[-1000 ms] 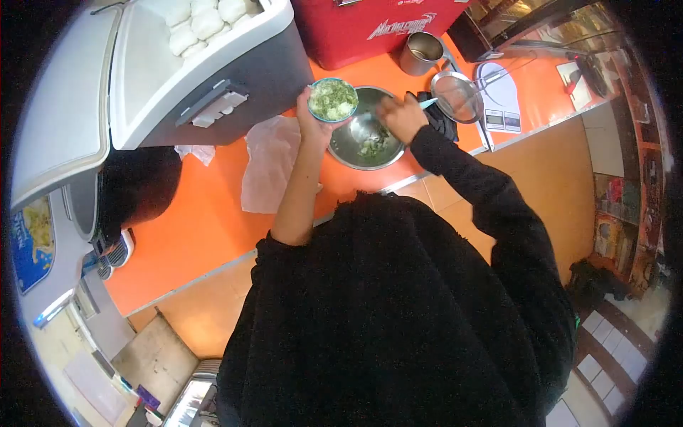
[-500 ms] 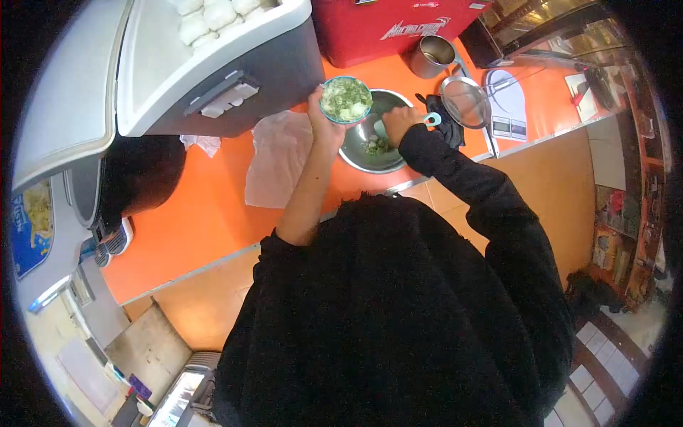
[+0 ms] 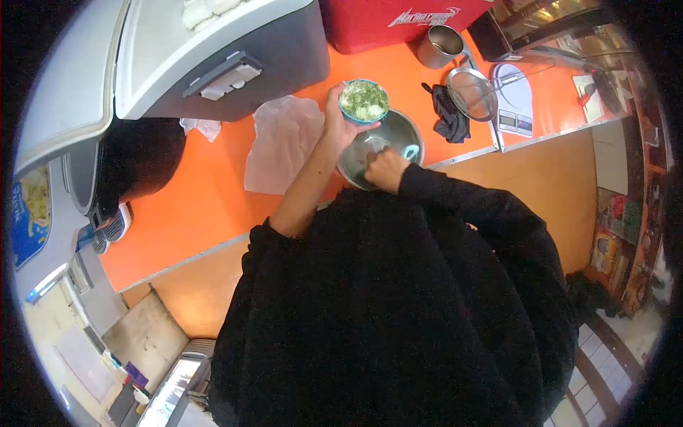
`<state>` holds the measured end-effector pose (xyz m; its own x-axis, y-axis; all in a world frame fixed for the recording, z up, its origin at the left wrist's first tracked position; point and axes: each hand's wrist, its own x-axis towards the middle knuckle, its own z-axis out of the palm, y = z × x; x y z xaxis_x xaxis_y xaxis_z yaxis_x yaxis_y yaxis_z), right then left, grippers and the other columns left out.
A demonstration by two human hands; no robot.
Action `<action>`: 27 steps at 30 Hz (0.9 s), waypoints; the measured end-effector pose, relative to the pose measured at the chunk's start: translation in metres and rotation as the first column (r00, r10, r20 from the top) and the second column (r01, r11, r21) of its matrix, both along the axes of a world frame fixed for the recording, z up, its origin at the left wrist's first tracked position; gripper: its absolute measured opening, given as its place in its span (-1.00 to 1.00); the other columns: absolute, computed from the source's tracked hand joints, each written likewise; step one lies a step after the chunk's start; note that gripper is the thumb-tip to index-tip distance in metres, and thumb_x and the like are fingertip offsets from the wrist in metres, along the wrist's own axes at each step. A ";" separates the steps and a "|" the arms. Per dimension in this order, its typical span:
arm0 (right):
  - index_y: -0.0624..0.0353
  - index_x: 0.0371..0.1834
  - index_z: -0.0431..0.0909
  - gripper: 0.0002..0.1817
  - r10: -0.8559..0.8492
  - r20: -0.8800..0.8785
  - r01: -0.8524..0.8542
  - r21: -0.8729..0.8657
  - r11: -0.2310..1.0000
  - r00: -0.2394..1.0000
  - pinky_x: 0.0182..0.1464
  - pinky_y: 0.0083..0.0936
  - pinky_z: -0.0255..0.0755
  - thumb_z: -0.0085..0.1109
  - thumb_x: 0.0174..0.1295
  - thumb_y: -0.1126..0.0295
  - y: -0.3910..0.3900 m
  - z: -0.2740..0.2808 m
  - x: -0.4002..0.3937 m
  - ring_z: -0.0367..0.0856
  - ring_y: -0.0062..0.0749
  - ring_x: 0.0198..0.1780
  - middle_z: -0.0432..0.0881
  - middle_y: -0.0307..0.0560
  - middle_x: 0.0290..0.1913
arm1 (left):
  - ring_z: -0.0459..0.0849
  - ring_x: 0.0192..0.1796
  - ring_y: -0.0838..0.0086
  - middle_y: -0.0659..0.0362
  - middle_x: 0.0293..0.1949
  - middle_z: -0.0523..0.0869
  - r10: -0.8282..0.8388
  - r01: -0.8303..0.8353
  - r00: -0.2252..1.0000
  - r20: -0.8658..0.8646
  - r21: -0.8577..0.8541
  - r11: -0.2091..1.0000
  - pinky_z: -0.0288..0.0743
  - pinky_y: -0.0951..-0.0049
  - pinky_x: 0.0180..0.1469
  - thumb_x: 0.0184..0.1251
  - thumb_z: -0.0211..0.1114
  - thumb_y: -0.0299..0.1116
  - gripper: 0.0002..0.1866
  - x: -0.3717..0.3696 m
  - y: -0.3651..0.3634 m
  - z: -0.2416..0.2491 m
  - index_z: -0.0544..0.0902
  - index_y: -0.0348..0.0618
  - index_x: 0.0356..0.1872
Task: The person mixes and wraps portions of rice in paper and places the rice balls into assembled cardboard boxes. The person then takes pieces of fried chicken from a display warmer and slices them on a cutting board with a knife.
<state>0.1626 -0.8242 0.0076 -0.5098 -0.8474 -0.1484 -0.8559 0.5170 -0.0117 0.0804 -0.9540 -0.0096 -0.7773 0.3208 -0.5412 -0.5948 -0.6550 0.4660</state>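
Small bowl point(image 3: 363, 101) over steel bowl point(image 3: 395, 134), black cloth point(image 3: 450, 118) beside, strainer point(image 3: 472, 93) beyond

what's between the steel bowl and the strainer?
A crumpled black cloth lies on the orange counter between the steel bowl and the strainer; shown in the head view.

This looks like a small food stall or shop kitchen. A long orange counter point(image 3: 213, 206) carries a round steel mixing bowl point(image 3: 398, 135), a wire mesh strainer point(image 3: 472, 93), a white digital scale point(image 3: 514, 99) and a steel cup point(image 3: 441, 44). At its far edge stand a red cooler box point(image 3: 384, 21) and a grey insulated box of white dough balls point(image 3: 213, 50).
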 end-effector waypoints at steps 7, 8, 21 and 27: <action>0.08 -0.72 0.54 -0.88 0.084 0.053 -0.084 0.007 0.996 0.995 -0.49 -0.45 0.41 0.07 -0.17 0.34 0.027 0.041 0.006 0.56 -0.36 -0.53 0.52 -0.16 -0.61 | 0.48 0.02 0.14 0.11 -0.01 0.49 -0.055 0.057 0.998 0.043 -0.046 0.997 0.31 -0.16 -0.08 0.03 -0.01 0.16 -0.44 0.001 0.010 -0.017 0.37 0.03 -0.01; 0.06 -0.70 0.55 -0.90 0.052 0.106 -0.064 0.113 0.992 0.993 -0.47 -0.41 0.44 0.08 -0.17 0.34 0.029 0.044 0.001 0.58 -0.32 -0.50 0.55 -0.14 -0.61 | 0.48 0.02 0.14 0.11 -0.01 0.49 -0.059 0.061 0.997 0.043 -0.046 0.997 0.31 -0.16 -0.08 0.03 -0.01 0.16 -0.44 0.002 0.011 -0.017 0.37 0.03 -0.01; 0.18 -0.42 0.61 -0.65 -0.224 0.868 0.255 0.118 0.960 0.444 -0.37 -0.47 0.34 0.28 -0.32 0.22 0.048 -0.010 -0.095 0.50 -0.44 -0.48 0.60 -0.11 -0.51 | 0.43 0.07 0.13 0.09 0.02 0.46 -0.029 0.030 0.999 0.031 -0.028 0.999 0.22 -0.21 -0.01 0.05 0.00 0.13 -0.46 0.008 -0.006 0.002 0.37 0.03 0.00; 0.25 -0.45 0.60 -0.67 -0.149 0.930 0.426 -0.009 0.905 0.337 -0.38 -0.50 0.34 0.27 -0.26 0.23 0.062 0.003 -0.107 0.49 -0.49 -0.50 0.59 -0.13 -0.57 | 0.38 0.10 0.10 0.02 0.03 0.43 0.064 -0.140 0.912 -0.405 -0.160 0.977 0.25 -0.17 0.02 0.10 0.03 0.06 -0.42 0.020 -0.031 0.027 0.32 -0.15 0.05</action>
